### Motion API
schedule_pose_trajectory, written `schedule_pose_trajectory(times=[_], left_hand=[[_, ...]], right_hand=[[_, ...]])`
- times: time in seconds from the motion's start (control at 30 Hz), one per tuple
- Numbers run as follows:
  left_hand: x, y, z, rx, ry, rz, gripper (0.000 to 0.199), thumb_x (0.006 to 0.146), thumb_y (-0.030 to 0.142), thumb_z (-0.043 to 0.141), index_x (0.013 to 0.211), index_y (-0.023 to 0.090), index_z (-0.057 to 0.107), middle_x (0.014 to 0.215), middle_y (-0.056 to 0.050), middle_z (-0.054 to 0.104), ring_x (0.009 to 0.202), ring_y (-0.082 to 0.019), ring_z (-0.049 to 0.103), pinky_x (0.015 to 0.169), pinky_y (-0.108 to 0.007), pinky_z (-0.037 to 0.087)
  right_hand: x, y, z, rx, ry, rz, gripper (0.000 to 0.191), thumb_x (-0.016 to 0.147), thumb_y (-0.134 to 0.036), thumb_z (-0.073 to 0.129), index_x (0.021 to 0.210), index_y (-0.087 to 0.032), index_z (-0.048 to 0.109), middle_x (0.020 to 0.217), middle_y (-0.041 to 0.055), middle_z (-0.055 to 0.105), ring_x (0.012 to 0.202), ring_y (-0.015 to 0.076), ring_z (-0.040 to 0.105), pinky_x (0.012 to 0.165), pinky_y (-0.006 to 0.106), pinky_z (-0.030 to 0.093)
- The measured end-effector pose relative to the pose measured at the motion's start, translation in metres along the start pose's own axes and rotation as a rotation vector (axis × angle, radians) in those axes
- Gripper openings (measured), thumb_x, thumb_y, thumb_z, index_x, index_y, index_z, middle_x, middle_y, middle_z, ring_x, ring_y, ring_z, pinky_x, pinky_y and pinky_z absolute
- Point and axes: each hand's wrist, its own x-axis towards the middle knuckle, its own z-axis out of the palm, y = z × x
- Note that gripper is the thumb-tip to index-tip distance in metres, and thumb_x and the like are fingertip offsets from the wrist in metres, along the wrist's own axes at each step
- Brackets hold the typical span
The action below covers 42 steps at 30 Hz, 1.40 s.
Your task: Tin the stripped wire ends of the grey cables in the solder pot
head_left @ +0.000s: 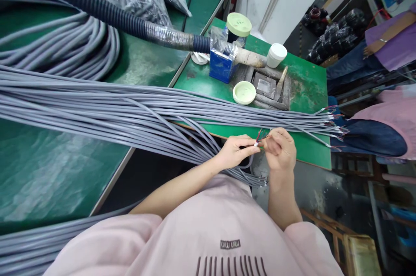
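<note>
Between thumb and fingers, my left hand (pixel 238 150) grips a grey cable close to its stripped end (pixel 256 144). Thin coloured wires (pixel 261 135), red and dark ones among them, fan out from that end. My right hand (pixel 280 148) is closed, its thumb and fingertips pinching some of these wires. Just beyond my hands, a long bundle of grey cables (pixel 208 105) runs across the green table, its stripped ends (pixel 334 124) at the right edge. More grey cables (pixel 240 174) hang below my left hand, close to my body.
Past the bundle are a solder pot (pixel 264 85), a pale green lid (pixel 244 92), a white tub (pixel 276 55) and a blue box (pixel 221 66) under a black corrugated hose (pixel 130 20). Coiled grey cables (pixel 94 50) lie at left. Other people (pixel 390 42) are at right.
</note>
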Motion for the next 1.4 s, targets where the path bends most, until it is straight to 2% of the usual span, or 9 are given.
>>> schedule_pose_trajectory(times=[0.13,0.23,0.33,0.43,0.63,0.83,1.0,1.2,1.4], left_hand=[[0.0,-0.004,-0.001,-0.231,0.027,-0.212,0.031,0.078,0.042,0.073,0.089,0.013,0.077,0.084,-0.008,0.074,0.077,-0.015,0.065,0.075,-0.026,0.05],[0.0,-0.008,-0.003,-0.442,0.062,-0.303,0.034,0.077,0.041,0.074,0.096,0.014,0.075,0.082,-0.006,0.073,0.072,-0.012,0.064,0.072,-0.024,0.051],[0.003,-0.004,-0.004,-0.632,0.073,-0.351,0.035,0.074,0.04,0.077,0.097,0.014,0.074,0.08,-0.005,0.071,0.068,-0.011,0.064,0.07,-0.024,0.053],[0.006,0.005,-0.004,-0.755,0.096,-0.377,0.035,0.069,0.039,0.082,0.093,0.013,0.074,0.075,-0.003,0.069,0.065,-0.009,0.063,0.067,-0.023,0.053],[0.009,0.017,-0.004,-0.756,0.08,-0.323,0.032,0.074,0.04,0.077,0.086,0.011,0.073,0.069,-0.001,0.065,0.055,-0.007,0.057,0.053,-0.018,0.048],[-0.007,0.055,-0.012,-0.365,0.083,-0.038,0.022,0.085,0.034,0.067,0.098,0.018,0.074,0.08,-0.004,0.073,0.074,-0.012,0.067,0.074,-0.024,0.055],[-0.019,0.071,-0.007,-0.054,-0.687,0.319,0.02,0.084,0.027,0.068,0.098,0.015,0.073,0.093,-0.01,0.076,0.087,-0.018,0.069,0.084,-0.026,0.055],[-0.013,-0.001,0.017,0.623,-0.247,0.526,0.024,0.093,0.024,0.05,0.106,0.015,0.069,0.109,-0.011,0.072,0.115,-0.021,0.062,0.101,-0.034,0.048],[-0.017,-0.038,0.02,0.933,-0.252,0.496,0.034,0.091,0.027,0.052,0.123,0.017,0.059,0.137,-0.013,0.057,0.137,-0.029,0.043,0.113,-0.051,0.031]], right_hand=[[0.0,-0.02,-0.017,-0.036,0.107,-0.325,0.019,0.08,-0.023,0.063,0.063,-0.02,0.054,0.039,-0.0114,0.026,0.034,0.0058,0.02,0.04,0.022,0.023],[-0.006,-0.02,-0.026,-0.401,0.111,-0.559,0.007,0.081,-0.017,0.064,0.079,-0.022,0.068,0.052,-0.0052,0.05,0.046,0.0097,0.044,0.047,0.025,0.037],[-0.012,-0.01,-0.03,-0.866,-0.143,-0.755,0.029,0.081,-0.01,0.063,0.102,-0.028,0.072,0.085,0.0022,0.069,0.079,0.0175,0.063,0.071,0.036,0.051],[-0.015,-0.002,-0.031,-1.121,-0.421,-0.908,0.045,0.084,-0.007,0.058,0.12,-0.032,0.065,0.115,0.0063,0.067,0.108,0.0237,0.06,0.091,0.046,0.051],[-0.009,0.005,-0.026,-1.271,-0.568,-1.077,0.043,0.083,-0.021,0.066,0.122,-0.038,0.062,0.134,0.0026,0.06,0.128,0.0265,0.051,0.102,0.049,0.048],[0.025,-0.02,-0.027,-1.12,-0.197,-1.116,0.041,0.084,-0.02,0.066,0.123,-0.03,0.063,0.119,0.0046,0.07,0.114,0.028,0.063,0.096,0.05,0.052],[0.06,-0.051,-0.015,-0.894,0.239,-1.004,0.024,0.093,-0.028,0.053,0.109,-0.021,0.069,0.103,0.006,0.074,0.098,0.025,0.07,0.089,0.048,0.056],[0.091,-0.05,0.008,-0.777,0.164,-0.913,0.026,0.094,-0.038,0.052,0.1,-0.019,0.069,0.09,0.0042,0.074,0.086,0.0228,0.073,0.081,0.041,0.059],[0.113,-0.03,0.029,-0.866,0.024,-0.828,0.025,0.094,-0.041,0.052,0.098,-0.023,0.069,0.085,0.0011,0.074,0.084,0.0195,0.072,0.082,0.037,0.056]])
